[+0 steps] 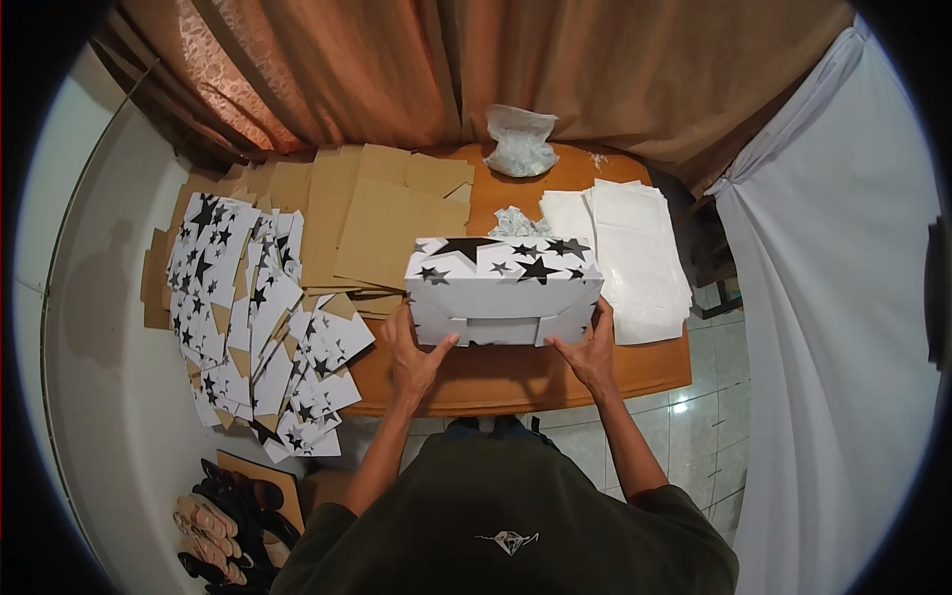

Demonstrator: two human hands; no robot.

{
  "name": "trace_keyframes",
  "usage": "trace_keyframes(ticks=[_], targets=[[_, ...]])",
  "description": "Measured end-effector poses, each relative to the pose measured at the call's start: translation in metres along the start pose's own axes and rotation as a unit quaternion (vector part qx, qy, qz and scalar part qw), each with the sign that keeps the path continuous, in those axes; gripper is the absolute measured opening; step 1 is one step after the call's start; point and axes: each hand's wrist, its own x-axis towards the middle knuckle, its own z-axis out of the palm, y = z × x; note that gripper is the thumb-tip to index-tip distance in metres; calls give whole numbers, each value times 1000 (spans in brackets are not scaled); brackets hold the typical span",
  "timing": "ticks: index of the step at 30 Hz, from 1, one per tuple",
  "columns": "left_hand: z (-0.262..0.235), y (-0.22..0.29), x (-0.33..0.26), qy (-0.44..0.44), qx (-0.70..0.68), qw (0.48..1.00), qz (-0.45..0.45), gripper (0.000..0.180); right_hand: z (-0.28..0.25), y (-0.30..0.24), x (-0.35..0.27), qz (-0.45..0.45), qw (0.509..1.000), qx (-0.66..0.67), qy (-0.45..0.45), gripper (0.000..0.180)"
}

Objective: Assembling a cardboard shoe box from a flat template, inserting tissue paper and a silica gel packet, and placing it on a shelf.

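At the centre of the frame, over the desk (496,385), a star-printed box (506,295) was gripped near its lower corners by the left hand (416,359) and right hand (589,353). Light, even pressure seemed called for, lest it be buckled.

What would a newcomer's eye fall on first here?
Most likely the white box with black stars, held mid-picture between the left hand and right hand. Next, the untidy heap of star-printed pieces at the left, beside plain brown cardboard. Then the white stack on the table's right side.
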Motion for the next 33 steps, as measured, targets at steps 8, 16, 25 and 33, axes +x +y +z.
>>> trace_keyframes(ticks=[8,16,25,33], targets=[[6,-37,20,-40,-324,945,7,96,8,26,4,130,958,244,72,61],[29,-61,12,-62,-268,960,-61,62,20,77,-13,143,962,227,-44,63],[39,-120,-45,-104,-227,959,-135,73,38,84,-52,84,981,155,-74,66],[47,-161,-55,-167,-127,962,-174,88,38,98,-66,70,990,36,-119,65]])
